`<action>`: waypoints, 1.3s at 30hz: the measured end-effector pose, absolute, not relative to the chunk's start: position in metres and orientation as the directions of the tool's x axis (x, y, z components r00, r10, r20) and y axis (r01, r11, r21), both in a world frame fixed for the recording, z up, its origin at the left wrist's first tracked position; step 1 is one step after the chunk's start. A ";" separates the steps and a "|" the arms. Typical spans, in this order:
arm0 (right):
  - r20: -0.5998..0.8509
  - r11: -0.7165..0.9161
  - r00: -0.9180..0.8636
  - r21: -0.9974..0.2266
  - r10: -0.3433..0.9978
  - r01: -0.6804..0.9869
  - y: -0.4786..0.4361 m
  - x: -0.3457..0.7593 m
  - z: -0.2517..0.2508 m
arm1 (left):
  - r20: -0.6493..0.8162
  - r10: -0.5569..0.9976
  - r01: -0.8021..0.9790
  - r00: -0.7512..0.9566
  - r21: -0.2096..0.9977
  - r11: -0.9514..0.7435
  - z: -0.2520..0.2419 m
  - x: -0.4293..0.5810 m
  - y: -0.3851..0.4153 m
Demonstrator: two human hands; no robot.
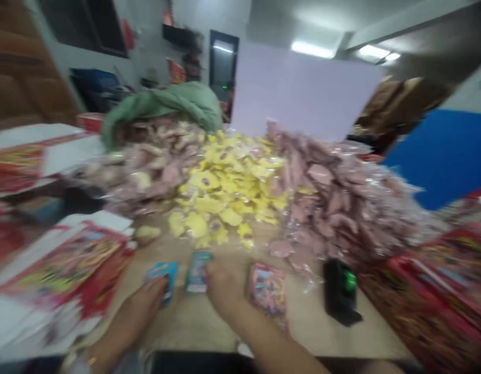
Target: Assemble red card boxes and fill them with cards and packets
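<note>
far left of the yellow pile (228, 182), stacked red-and-white printed packaging (65, 259) lies along the edge of the table (178, 327). next, left of the yellow pile and up against it, is a heap of beige and pinkish wrapped pieces (158, 163), with a green sack (174, 98) draped open behind it.

on the near side of the yellow pile, toward its left, the left hand (147, 301) reaches in over a bright blue pack (168, 271); its fingers cover the lower part of the pack, but blur hides whether they are clamped on it or only resting there. a little further right, just short of the yellow pile's near edge, a teal pack (196, 274) lies on the table. the right hand (221, 288) is at its right side, fingertips touching it; whether those fingers pinch or stand apart i cannot tell.

nearer than the yellow pile and slightly right of it lies a red-and-pink patterned pack (269, 288), the right forearm passing across its lower left. touching the yellow pile's right side is a large heap of pinkish-brown wrapped pieces (334, 208). a black device (337, 298) with a green light stands right of the yellow pile and nearer. furthest right from it are glossy red packages (446, 270) and, behind them, a blue panel (451, 150).
</note>
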State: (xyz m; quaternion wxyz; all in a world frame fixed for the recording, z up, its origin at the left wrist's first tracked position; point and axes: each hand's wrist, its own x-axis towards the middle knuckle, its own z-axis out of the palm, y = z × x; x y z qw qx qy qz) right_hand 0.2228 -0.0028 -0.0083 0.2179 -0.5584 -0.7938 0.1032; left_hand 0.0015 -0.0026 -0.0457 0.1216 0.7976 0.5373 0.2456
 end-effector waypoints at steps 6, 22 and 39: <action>0.241 0.073 0.166 -0.746 0.956 0.662 -0.023 0.263 -0.010 | 0.350 0.936 0.901 -0.040 0.418 -0.118 -0.005 -0.017 0.015; 0.144 0.106 0.019 -0.802 0.989 0.587 0.008 0.358 0.018 | 0.236 0.422 0.253 0.875 0.521 -0.815 0.008 0.162 -0.001; 0.188 0.203 -0.099 -0.693 0.977 0.692 0.090 0.405 0.006 | -0.091 -0.066 -0.037 0.994 0.288 -0.957 0.004 0.248 0.036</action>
